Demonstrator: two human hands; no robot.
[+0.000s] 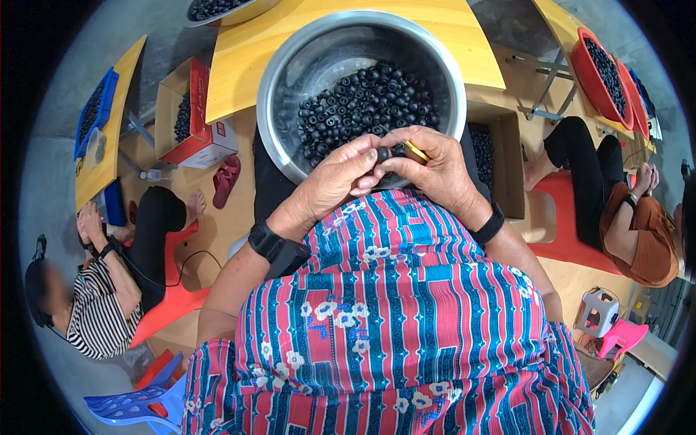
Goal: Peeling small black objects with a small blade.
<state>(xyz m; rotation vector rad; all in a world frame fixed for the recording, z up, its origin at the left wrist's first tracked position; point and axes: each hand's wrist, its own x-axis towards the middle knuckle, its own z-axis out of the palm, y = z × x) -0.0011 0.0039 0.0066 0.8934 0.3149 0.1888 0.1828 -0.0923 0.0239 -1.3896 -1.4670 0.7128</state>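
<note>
A wide steel bowl (449, 101) in front of me holds a heap of small, round, black pieces (370, 98) with holes in them. Over its near rim my two hands meet. My left hand (339, 168) pinches one black round piece (383, 154) between thumb and fingers. My right hand (433, 165) grips a small yellow strip-like tool (416, 151), whose far part is hidden by the fingers. Another dark part (398, 149) shows between the hands; I cannot tell whether it belongs to the tool.
The bowl stands by a yellow table (232, 65). Open cartons with black pieces stand left (174, 116) and right (507, 156). Two people sit on red stools either side, near side tables. A blue tray (94, 109) and red basin (598, 80) hold more pieces. A dark red slipper (226, 180) lies left.
</note>
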